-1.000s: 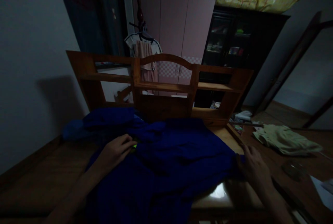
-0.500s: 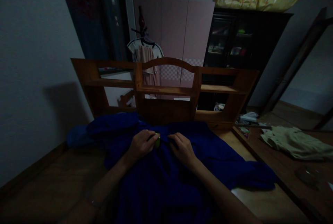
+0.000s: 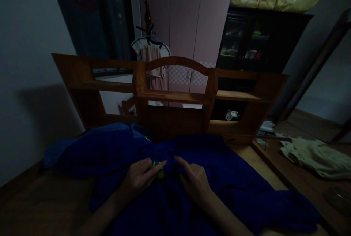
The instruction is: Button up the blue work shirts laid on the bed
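A dark blue jacket (image 3: 236, 177) lies spread out before me, one sleeve reaching to the right. Near its middle, my left hand (image 3: 138, 177) pinches the cloth, thumb pointing inward. A small bright green piece (image 3: 160, 173) shows right beside that thumb; its kind is too dark to make out. Across a narrow gap, my right hand (image 3: 196, 181) holds the jacket between thumb and bent fingers, its index finger pointing toward the left hand. Shadow hides the cloth under both hands.
Behind the jacket stands a wooden headboard (image 3: 175, 98) with open shelves. The wooden bed surface (image 3: 55, 195) shows at left. A pale crumpled cloth (image 3: 315, 157) and a glass bowl (image 3: 338, 195) lie on a brown surface at right. A pink wardrobe (image 3: 182, 31) stands farther back.
The view has shifted forward, so the headboard looks larger. Both hands and the jacket sit lower in the picture. The fingers of both hands point slightly straighter.
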`<control>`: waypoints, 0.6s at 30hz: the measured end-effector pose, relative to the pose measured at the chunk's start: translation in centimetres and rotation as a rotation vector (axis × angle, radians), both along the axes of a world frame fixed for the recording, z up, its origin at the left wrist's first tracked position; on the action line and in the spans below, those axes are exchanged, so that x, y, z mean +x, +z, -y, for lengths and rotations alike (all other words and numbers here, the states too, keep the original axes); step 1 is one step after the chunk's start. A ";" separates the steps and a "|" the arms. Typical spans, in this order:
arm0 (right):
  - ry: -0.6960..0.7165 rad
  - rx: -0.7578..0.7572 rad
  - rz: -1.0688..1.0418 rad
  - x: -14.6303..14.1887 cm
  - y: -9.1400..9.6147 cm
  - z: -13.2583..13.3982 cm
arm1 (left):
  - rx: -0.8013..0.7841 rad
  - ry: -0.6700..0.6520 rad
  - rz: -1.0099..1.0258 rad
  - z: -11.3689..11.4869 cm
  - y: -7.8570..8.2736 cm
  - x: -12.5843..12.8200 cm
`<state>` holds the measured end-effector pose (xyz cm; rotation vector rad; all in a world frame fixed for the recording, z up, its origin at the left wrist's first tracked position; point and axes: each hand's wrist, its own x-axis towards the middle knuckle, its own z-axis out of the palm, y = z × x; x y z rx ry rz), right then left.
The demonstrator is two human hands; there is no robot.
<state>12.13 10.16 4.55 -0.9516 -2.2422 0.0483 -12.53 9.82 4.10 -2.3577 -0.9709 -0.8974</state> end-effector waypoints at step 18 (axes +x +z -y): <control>-0.018 0.114 0.042 -2.5 -0.6 1.6 | -0.085 0.000 0.061 0.8 0.3 1.3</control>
